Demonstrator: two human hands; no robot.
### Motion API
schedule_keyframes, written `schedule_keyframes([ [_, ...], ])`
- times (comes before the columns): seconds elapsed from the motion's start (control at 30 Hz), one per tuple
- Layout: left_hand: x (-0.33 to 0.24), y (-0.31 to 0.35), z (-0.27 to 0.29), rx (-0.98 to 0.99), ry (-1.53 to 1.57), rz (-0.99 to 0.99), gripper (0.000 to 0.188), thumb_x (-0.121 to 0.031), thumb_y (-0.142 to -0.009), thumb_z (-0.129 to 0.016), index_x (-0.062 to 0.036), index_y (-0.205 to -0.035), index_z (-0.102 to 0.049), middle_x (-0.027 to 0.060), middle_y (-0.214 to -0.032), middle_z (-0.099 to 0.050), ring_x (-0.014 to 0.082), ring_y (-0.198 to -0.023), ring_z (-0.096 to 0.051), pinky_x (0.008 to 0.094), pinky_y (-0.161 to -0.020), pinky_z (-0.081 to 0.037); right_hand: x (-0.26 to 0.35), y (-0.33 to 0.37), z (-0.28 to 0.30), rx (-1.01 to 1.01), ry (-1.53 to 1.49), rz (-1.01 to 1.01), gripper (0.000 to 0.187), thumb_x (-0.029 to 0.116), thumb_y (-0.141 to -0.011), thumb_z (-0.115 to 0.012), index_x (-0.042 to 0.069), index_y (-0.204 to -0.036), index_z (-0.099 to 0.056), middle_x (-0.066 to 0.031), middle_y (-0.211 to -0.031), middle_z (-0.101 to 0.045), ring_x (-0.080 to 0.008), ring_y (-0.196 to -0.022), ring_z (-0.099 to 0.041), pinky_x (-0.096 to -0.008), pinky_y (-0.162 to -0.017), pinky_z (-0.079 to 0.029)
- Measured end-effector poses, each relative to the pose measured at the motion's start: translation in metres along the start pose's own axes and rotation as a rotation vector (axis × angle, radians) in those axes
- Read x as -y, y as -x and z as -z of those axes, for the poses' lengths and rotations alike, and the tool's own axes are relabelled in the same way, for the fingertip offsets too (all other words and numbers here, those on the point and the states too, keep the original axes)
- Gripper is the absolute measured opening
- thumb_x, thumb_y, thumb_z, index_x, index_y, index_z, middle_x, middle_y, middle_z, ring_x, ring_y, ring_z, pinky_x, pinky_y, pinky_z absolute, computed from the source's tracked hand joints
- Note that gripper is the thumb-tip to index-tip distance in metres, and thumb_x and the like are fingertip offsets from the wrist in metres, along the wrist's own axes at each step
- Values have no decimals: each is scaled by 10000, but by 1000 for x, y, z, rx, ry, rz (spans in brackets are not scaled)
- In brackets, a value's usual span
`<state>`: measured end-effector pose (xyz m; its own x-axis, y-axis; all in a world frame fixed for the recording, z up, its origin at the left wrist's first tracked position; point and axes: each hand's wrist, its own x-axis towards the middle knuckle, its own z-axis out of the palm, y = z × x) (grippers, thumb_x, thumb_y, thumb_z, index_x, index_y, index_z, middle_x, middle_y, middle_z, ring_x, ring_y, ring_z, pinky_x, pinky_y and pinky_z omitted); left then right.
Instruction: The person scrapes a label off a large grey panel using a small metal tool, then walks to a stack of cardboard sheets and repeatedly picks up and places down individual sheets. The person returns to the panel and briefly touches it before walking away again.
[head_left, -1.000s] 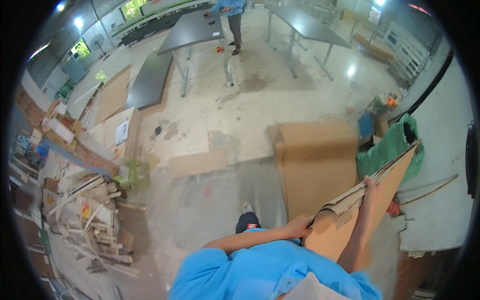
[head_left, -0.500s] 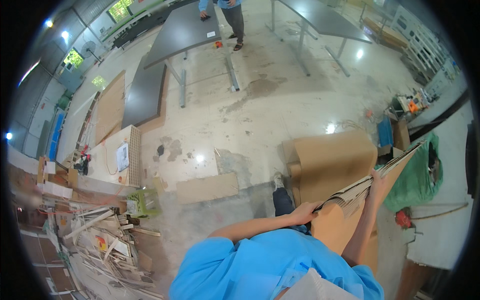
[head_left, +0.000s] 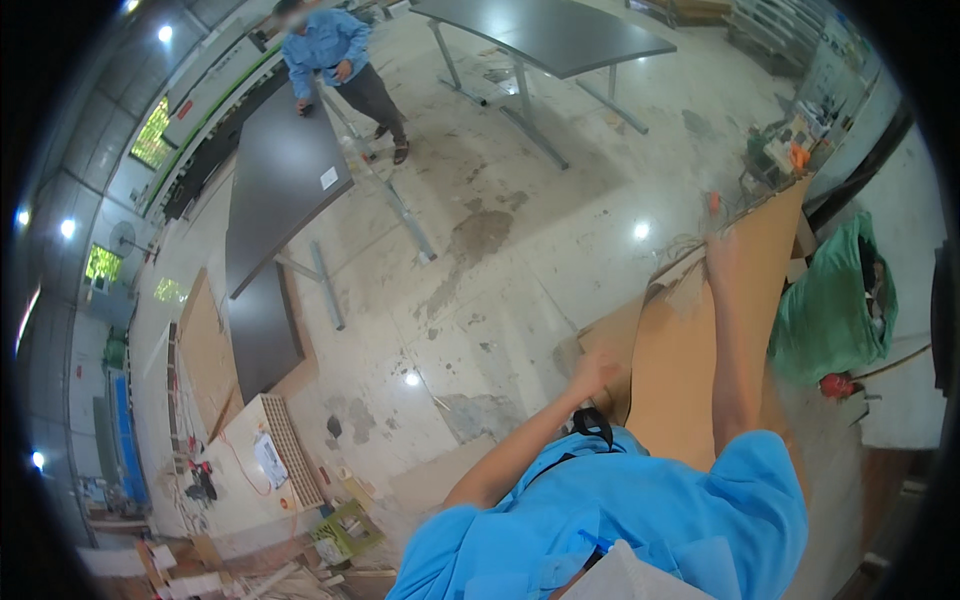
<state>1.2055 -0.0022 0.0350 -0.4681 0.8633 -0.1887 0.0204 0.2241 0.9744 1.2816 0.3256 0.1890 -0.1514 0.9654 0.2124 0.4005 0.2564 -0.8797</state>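
A long bent sheet of brown cardboard (head_left: 672,365) stands on edge in front of me, its far end frayed and layered. My right hand (head_left: 722,258) is stretched out at the frayed upper edge and appears closed on it, though blurred. My left hand (head_left: 597,373) is by the near left side of the cardboard, smeared by motion. Its fingers are unclear, and I cannot tell whether it touches the sheet. More brown cardboard (head_left: 605,335) lies on the floor behind it, partly hidden.
A green sack (head_left: 835,305) stands at right. A person (head_left: 330,55) in a blue shirt leans by a dark panel (head_left: 285,165) on metal legs. Another dark-topped table (head_left: 560,35) stands far off. A white crate-like block (head_left: 265,470) and a green plastic crate (head_left: 345,535) sit at left.
My right hand has reached farther forward with the cardboard, which now stretches away. My left hand has come off the sheet's layered edge and moved forward. The view has turned.
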Motion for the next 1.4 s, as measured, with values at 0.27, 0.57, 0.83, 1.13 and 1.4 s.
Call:
schedule_keyframes([
  [0.27, 182, 46, 263, -43, -341, 694, 478, -350, -875, -734, 6, -1191, -684, 210, -1110, -733, 299, -1051, -705, 413, -919, -539, -177, -67, -175, 123, -83, -345, 299, 192, -879, -640, -32, -1076, -623, -182, -913, -688, -297, -790, -683, -438, -691, -546],
  [0.57, 230, 88, 513, -630, 232, 922, 206, -162, -920, -552, -120, -761, -675, 110, -725, -663, 206, -601, -656, 369, -464, -486, -169, 89, -371, 780, 79, -595, 311, 184, -967, -540, -4, -1211, -588, -143, -875, -701, -270, -735, -699, -428, -618, -587],
  [0.83, 199, -139, 572, -738, 467, 673, 233, -171, -967, -584, -111, -1189, -625, 81, -1026, -709, 213, -851, -704, 327, -726, -565, -118, 151, -497, 1324, 105, -581, 245, 227, -959, -560, 9, -942, -671, -153, -832, -690, -269, -676, -669, -403, -593, -567],
  [1.13, 111, -254, 549, -380, 230, 609, 295, -188, -963, -657, -45, -1221, -657, 82, -1002, -719, 174, -881, -690, 312, -756, -560, -71, -47, -707, 1054, 38, -600, 207, 197, -938, -601, 13, -1000, -671, -134, -812, -688, -211, -668, -667, -378, -564, -565],
  [1.4, 50, -248, 681, -1059, 424, 244, 339, -252, -987, -662, -49, -1258, -638, 72, -1059, -729, 141, -920, -687, 282, -825, -541, 33, -102, -795, 1306, 330, -263, 257, 161, -930, -571, -28, -1074, -671, -118, -768, -680, -179, -619, -650, -336, -552, -541],
])
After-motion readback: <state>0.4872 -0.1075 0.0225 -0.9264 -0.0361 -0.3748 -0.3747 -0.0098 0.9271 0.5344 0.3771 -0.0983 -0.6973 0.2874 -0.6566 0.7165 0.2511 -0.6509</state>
